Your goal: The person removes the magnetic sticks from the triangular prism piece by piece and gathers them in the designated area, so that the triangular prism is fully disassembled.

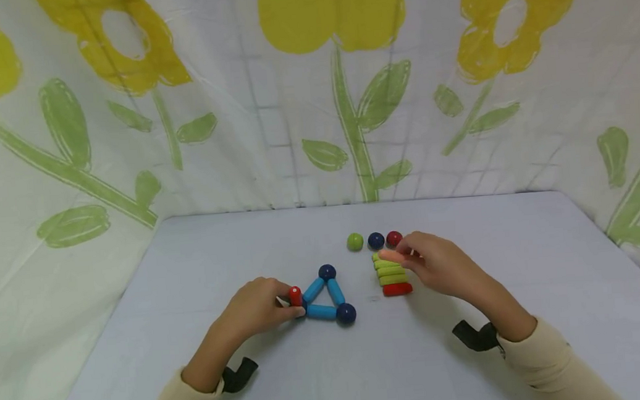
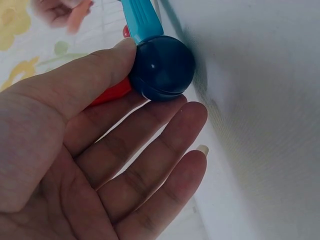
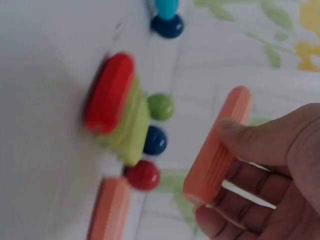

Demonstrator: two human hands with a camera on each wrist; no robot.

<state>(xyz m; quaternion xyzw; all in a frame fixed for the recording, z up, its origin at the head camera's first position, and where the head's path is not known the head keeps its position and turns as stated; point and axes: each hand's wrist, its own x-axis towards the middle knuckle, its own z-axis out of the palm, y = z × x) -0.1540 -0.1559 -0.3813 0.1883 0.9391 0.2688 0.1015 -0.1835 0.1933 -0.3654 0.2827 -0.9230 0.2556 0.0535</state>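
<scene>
We've a blue-rod triangle [image 1: 321, 312] w/ dark-blue balls at its corners, on the desk [image 1: 190, 258] nr the middle. Our L hand [image 1: 260, 303] pinches its L corner ball [image 2: 165, 67], where a red rod [image 1: 296, 296] stands up. Our R hand [image 1: 438, 263] holds an orange rod [image 3: 217, 145] btwn thumb & fingers, over yellow-green rods [image 1: 392, 270] in a row w/ a 2nd red rod [image 1: 397, 289] at the near end. Just beyond: green ball [image 1: 355, 241], blue ball [image 1: 375, 241], red ball [image 1: 393, 239]. R wrist cam: 2nd orange rod [image 3: 109, 210] by the red ball. Flowered cloth [image 1: 291, 103] behind.

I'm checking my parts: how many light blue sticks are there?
3, set in a triangle: the upper-left stick, the upper-right stick and the bottom stick. None looks hidden.
</scene>
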